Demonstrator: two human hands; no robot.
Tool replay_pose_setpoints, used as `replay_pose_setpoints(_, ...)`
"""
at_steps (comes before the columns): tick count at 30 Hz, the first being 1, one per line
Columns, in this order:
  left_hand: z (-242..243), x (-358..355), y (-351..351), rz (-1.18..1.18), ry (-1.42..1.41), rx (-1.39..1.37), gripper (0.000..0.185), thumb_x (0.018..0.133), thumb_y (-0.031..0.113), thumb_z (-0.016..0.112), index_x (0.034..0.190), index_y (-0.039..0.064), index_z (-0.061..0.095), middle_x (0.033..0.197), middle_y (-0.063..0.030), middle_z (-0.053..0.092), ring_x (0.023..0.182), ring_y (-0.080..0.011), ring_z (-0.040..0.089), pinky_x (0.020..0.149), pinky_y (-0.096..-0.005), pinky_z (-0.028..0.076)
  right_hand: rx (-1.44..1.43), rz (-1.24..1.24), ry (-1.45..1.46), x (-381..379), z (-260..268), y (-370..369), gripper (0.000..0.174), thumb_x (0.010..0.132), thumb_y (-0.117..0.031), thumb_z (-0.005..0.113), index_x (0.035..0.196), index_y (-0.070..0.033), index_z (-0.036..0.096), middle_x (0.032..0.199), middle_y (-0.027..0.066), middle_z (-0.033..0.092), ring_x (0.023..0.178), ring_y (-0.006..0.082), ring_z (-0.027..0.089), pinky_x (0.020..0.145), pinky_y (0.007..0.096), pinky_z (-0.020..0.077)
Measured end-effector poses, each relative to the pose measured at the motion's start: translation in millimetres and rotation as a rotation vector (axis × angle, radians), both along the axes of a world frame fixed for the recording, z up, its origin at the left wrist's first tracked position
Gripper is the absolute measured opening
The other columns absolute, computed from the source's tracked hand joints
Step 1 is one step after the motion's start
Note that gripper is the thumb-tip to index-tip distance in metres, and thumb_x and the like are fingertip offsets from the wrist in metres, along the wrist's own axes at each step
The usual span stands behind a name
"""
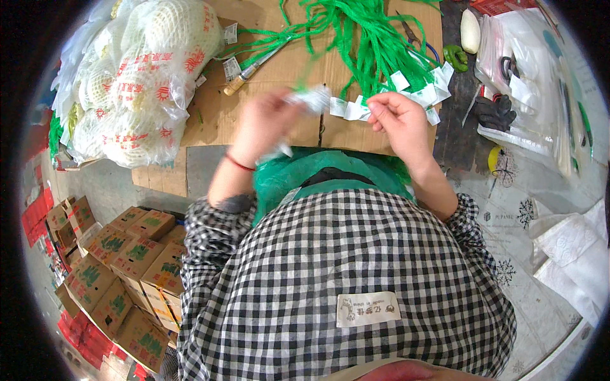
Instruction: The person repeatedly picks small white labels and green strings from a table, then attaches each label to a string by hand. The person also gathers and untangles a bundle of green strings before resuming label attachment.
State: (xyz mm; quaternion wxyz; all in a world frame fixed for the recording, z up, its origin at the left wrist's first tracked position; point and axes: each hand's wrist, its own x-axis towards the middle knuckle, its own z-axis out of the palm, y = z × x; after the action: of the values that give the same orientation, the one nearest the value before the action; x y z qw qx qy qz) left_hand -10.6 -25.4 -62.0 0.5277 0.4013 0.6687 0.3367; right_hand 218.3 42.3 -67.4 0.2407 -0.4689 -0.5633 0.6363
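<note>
My left hand (269,121), blurred, is closed around a white label (312,99) held above the cardboard sheet (281,128). A blurred green strand shows just above that label. Thumb and fingertips of my right hand (402,119) are curled together beside white tags (353,110); whether a tag or strand is between them cannot be told. Beyond both hands spreads a heap of green mesh netting sleeves (364,43), several with white tags at their near ends. A wooden-handled knife (238,83) lies nearer my left hand, its blade pointing away.
At left stand plastic-bagged, foam-netted vegetables (162,71). Scissors (413,35) lie by the netting. To the right are a green pepper (456,58), a pale gourd-like vegetable (470,31), a black glove (496,112) and clear plastic bags (533,62). Printed cartons (138,257) are stacked lower left.
</note>
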Motion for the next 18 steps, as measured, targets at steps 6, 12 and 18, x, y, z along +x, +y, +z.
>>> replay_pose_setpoints(6, 15.6, -73.9, 3.7, 0.222, 0.664, 0.307, 0.052, 0.078, 0.015, 0.063, 0.124, 0.002, 0.042, 0.115, -0.0133, 0.056, 0.099, -0.0225, 0.057, 0.080, -0.0312, 0.047, 0.070, 0.156, 0.030, -10.2, -1.2, -4.7, 0.014, 0.083, -0.011, 0.057, 0.092, 0.000, 0.060, 0.076, 0.0044, 0.062, 0.064, 0.0088, 0.056, 0.058, 0.0224, 0.0455)
replay_pose_setpoints(12, 28.6, -11.9, 13.5, 0.115, -0.246, 0.433, 0.037, 0.084, 0.008, 0.053, 0.119, 0.001, 0.044, 0.106, -0.0073, 0.060, 0.063, -0.0038, 0.052, 0.048, -0.0171, 0.041, 0.277, 0.410, 0.084, -63.7, -4.9, -35.0, 0.028, 0.077, -0.009, 0.063, 0.103, -0.001, 0.057, 0.093, 0.0062, 0.063, 0.080, 0.0123, 0.059, 0.071, 0.0245, 0.0468)
replay_pose_setpoints(18, 25.5, -5.6, 30.4, 0.272, -0.072, 0.341, 0.033, 0.083, 0.004, 0.048, 0.116, 0.002, 0.047, 0.098, -0.0055, 0.059, 0.062, -0.0055, 0.050, 0.050, -0.0198, 0.042, -0.318, 0.331, 0.341, -77.9, 0.9, -42.8, 0.034, 0.068, -0.010, 0.072, 0.095, 0.003, 0.054, 0.078, 0.0068, 0.058, 0.080, 0.0159, 0.058, 0.072, 0.0281, 0.0465)
